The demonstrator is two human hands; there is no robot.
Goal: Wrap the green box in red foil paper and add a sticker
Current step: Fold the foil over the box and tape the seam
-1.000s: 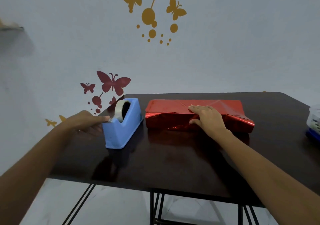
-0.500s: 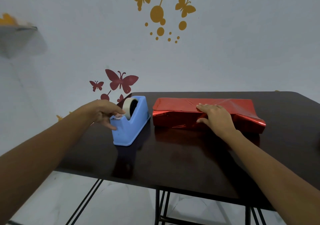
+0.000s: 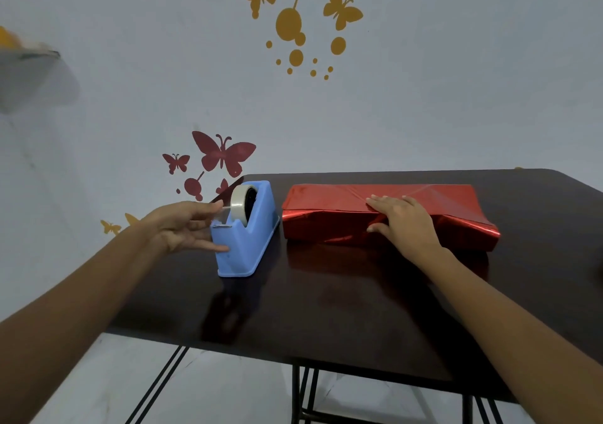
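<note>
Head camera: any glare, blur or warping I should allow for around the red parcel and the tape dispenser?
Head view: bright glare streaks the front of the parcel; the glossy table mirrors the tape dispenser and parcel; the clear tape by the left hand is faint, so its grip is unclear; the right hand is sharp; wide-angle warping stretches both forearms.

table: dark, glossy, black legs | wall: pale grey | yellow butterflies: high, with dots | red butterflies: low, by table's far-left corner | shelf: upper left, blurred
</note>
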